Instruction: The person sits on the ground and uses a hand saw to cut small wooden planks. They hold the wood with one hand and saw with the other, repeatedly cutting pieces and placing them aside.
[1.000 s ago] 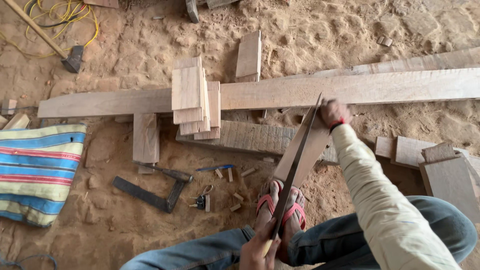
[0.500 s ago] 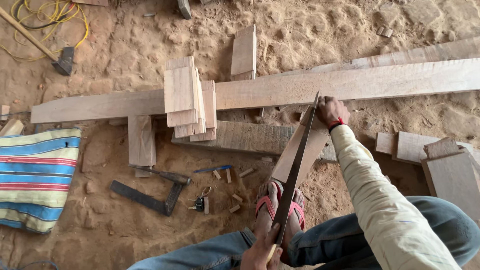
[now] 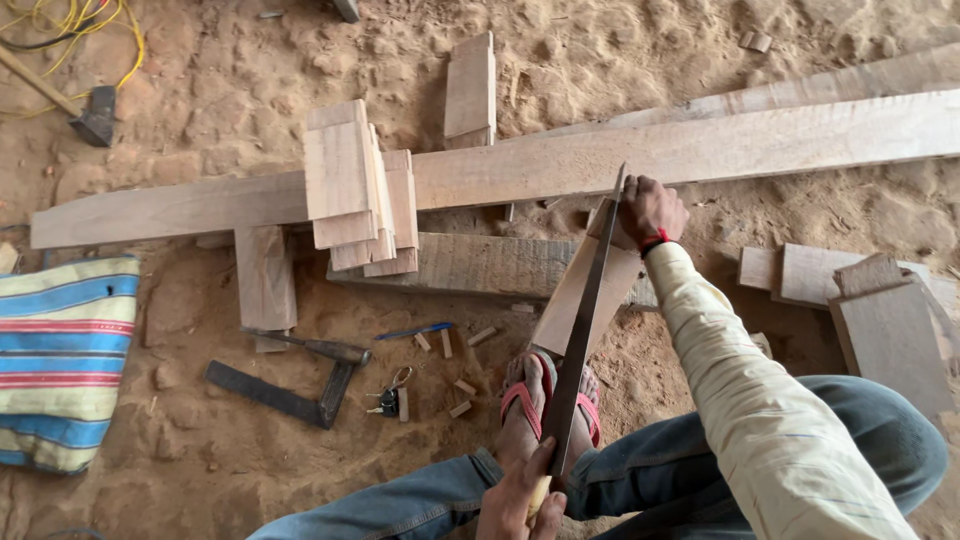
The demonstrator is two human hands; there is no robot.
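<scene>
Fingers of left hand (image 3: 520, 495) wrap the handsaw (image 3: 580, 330) handle; right hand (image 3: 650, 210) clamps the slanted board (image 3: 580, 290) top, sandalled foot (image 3: 545, 400) at its base. Best keep blade straight, strokes long. Left of board: square (image 3: 275, 395), chisel (image 3: 315, 347), offcuts; stacked blocks (image 3: 355, 190) on long plank (image 3: 700, 150) behind crowd the blade tip.

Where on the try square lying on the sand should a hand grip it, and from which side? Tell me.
Grip the try square by its shorter, thicker arm, coming from above. It lies flat on the sand, so only the top and edges are reachable. Approach from the near side: a chisel crosses its far end and keys lie beside it.
</scene>
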